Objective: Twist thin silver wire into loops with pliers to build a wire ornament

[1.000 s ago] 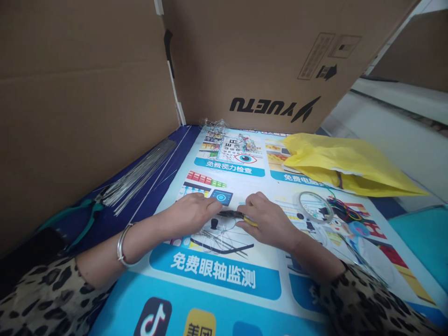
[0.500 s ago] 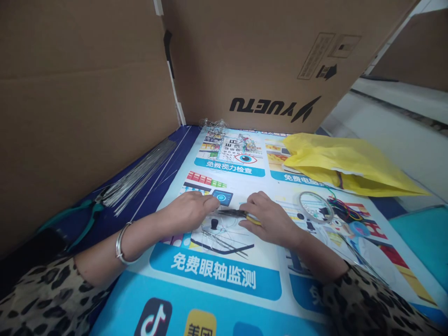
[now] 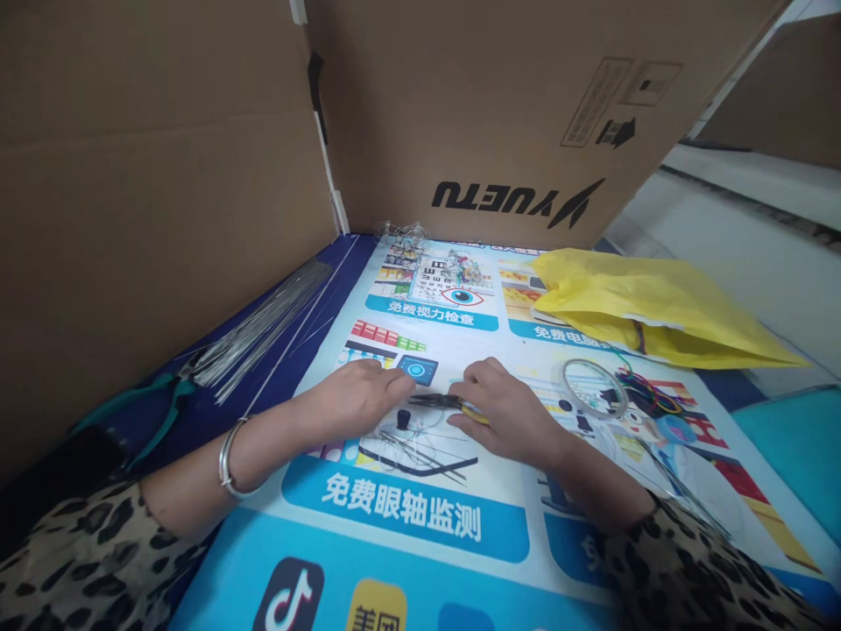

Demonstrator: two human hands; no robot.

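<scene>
My right hand (image 3: 499, 407) is closed around pliers (image 3: 437, 400) with dark jaws and yellow handles. The jaws point left and reach the fingertips of my left hand (image 3: 368, 394), which is closed in a pinch. A fine wire seems to be between those fingers; its end is hard to make out. Below both hands, several thin cut wires (image 3: 427, 456) lie on the printed poster sheet (image 3: 460, 561). A silver bangle (image 3: 227, 460) circles my left wrist.
On the left lie a bundle of straight wires (image 3: 269, 324) and teal-handled pliers (image 3: 174, 412). Tangled wire pieces (image 3: 404, 237) sit by the cardboard wall (image 3: 394, 114). To the right are a yellow bag (image 3: 650, 302), a round clear dish (image 3: 591, 390) and coloured cords (image 3: 657, 394).
My hands and the pliers stay in nearly the same place, with only a slight shift of the fingers. The view has moved very slightly.
</scene>
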